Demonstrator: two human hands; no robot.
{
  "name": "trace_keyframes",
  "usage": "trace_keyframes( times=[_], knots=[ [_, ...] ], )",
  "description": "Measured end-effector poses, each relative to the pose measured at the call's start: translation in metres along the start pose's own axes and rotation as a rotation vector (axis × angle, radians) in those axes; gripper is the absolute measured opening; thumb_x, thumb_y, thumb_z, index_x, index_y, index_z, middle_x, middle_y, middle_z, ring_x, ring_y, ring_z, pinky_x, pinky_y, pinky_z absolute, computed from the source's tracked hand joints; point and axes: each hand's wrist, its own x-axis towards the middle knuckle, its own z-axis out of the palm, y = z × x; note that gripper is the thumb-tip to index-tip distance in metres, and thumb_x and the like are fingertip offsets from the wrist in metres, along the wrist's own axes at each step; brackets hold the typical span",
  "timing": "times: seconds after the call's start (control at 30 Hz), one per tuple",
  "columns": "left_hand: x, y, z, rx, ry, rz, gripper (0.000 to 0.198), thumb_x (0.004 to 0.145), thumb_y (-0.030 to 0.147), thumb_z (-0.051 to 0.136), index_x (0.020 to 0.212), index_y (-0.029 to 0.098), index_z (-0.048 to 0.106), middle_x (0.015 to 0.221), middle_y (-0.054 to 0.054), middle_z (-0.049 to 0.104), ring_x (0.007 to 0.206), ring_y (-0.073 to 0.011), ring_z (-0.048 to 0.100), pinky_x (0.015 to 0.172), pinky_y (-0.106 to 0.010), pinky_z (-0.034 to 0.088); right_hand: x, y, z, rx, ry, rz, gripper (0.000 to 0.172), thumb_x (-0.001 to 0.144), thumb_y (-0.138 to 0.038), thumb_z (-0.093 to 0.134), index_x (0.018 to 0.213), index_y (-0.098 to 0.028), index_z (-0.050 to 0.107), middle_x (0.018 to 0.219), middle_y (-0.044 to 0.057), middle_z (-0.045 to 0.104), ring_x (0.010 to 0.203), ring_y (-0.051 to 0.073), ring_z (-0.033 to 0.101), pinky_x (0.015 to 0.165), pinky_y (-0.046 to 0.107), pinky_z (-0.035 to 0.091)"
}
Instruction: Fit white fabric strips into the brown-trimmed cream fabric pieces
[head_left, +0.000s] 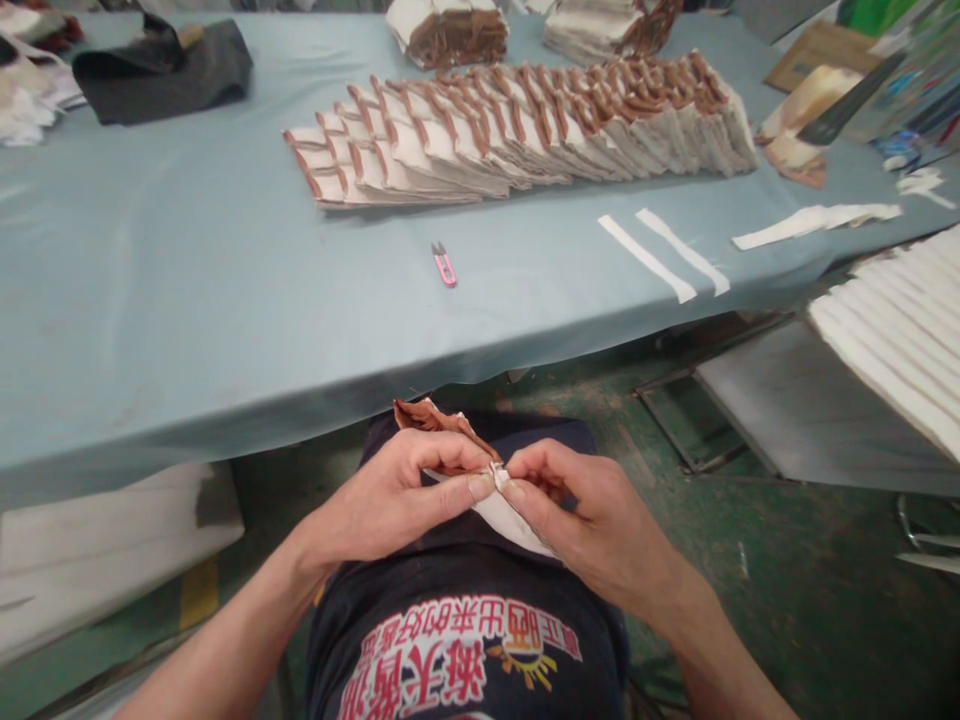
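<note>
Over the lap, a brown and white cloth piece (517,522) is pinched between both hands. My left hand (420,490) grips it with thumb and forefinger, its brown folded end sticking up behind the knuckles. Close beside it, my right hand (581,500) pinches the white part, the two thumbs nearly touching. A small white bit of the cloth stands up between the fingertips. Pink thread snips (444,266) lie on the blue-grey table (225,300) in front of the hands.
A long row of brown-edged white cloth pieces (525,130) spans the table, with more bundles (450,30) behind. White strips (649,258) lie to the right. A black cloth (165,70) rests at the back left. Stacked white material (900,330) stands at the right.
</note>
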Motion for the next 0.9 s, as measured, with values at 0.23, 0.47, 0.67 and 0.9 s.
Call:
trace_keyframes(
  times=[0.23,0.47,0.67,0.9],
  knots=[
    [0.001,-0.003,0.001,-0.033,-0.003,-0.002,0.020,0.097,0.026,0.064,0.089,0.012,0.076,0.084,-0.004,0.074,0.074,-0.0126,0.061,0.070,-0.020,0.050,-0.001,-0.002,-0.003,-0.027,-0.017,0.012,0.012,0.096,-0.021,0.060,0.087,-0.020,0.067,0.070,-0.004,0.066,0.058,0.008,0.057,0.054,0.019,0.042],
    [0.001,0.005,0.006,0.098,0.066,-0.008,0.023,0.097,0.026,0.061,0.084,0.012,0.074,0.082,-0.003,0.071,0.076,-0.0134,0.060,0.069,-0.022,0.049,0.006,-0.010,-0.009,-0.069,-0.041,0.038,0.016,0.094,-0.027,0.062,0.081,-0.019,0.065,0.066,-0.004,0.065,0.055,0.009,0.056,0.053,0.020,0.042],
    [-0.001,0.005,0.008,0.165,0.061,0.027,0.023,0.097,0.020,0.058,0.081,0.011,0.072,0.075,0.001,0.066,0.069,-0.0097,0.056,0.065,-0.019,0.046,0.014,-0.018,-0.017,-0.167,-0.138,0.102,0.018,0.092,-0.026,0.060,0.077,-0.019,0.067,0.066,-0.002,0.067,0.056,0.010,0.059,0.053,0.023,0.038],
    [-0.001,0.001,0.008,0.160,0.071,0.043,0.018,0.090,0.014,0.057,0.077,0.011,0.069,0.074,0.000,0.067,0.070,-0.0114,0.060,0.067,-0.020,0.048,0.019,-0.020,-0.016,-0.160,-0.208,0.124,0.019,0.090,-0.025,0.059,0.074,-0.019,0.066,0.062,-0.004,0.065,0.053,0.009,0.056,0.051,0.022,0.035]
  ],
)
